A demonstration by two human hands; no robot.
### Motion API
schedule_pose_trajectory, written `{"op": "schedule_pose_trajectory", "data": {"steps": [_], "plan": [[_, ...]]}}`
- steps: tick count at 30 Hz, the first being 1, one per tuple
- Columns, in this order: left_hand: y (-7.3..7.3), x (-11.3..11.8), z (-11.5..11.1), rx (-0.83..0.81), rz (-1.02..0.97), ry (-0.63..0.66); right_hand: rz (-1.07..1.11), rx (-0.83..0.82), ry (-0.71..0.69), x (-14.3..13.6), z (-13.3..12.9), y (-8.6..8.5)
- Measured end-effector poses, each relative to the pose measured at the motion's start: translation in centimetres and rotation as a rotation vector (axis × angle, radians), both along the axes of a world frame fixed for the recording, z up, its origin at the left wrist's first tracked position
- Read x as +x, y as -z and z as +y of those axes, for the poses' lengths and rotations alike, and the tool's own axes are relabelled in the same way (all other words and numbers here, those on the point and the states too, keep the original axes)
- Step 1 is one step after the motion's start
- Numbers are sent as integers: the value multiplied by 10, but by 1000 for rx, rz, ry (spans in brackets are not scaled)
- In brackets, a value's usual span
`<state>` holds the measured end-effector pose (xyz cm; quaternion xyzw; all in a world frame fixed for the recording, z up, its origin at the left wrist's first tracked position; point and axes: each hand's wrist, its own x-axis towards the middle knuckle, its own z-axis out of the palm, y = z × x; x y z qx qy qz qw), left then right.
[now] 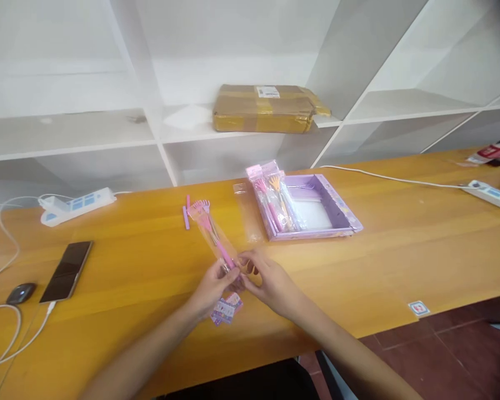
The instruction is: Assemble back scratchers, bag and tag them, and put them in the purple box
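My left hand (213, 287) grips the handle end of a pink back scratcher (223, 248) inside a clear plastic bag. Its hand-shaped head (201, 208) points away from me. At the bag's near end, my right hand (273, 282) has its thumb and curled fingers closed on the plastic; the exact pinch point is hard to see. Small printed cards (225, 309) in purple and pink lie just below my hands. Beyond the bagged scratcher's head lie short purple strips (186, 217).
A purple box (337, 205) holds more bagged scratchers (270, 200); an empty-looking clear bag (249, 216) lies beside it. On the left are a phone (66, 271), mouse (21, 293) and power strip (79, 206) with cables. A cardboard carton (266, 111) sits on the shelf behind.
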<state>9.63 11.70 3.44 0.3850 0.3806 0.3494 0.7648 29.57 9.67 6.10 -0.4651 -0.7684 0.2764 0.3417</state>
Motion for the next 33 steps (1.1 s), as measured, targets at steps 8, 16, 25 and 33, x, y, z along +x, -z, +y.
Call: {"op": "schedule_pose_trajectory", "data": {"steps": [8, 16, 25, 33], "plan": [[26, -16, -12, 110, 173, 60, 2, -195, -177, 23, -37, 7], [39, -11, 10, 214, 118, 43, -128, 261, -117, 21, -25, 28], [52, -18, 15, 174, 5, 68, -18, 202, -245, 8, 16, 23], [58, -18, 17, 154, -39, 67, 193, 49, -140, 0, 25, 48]]}}
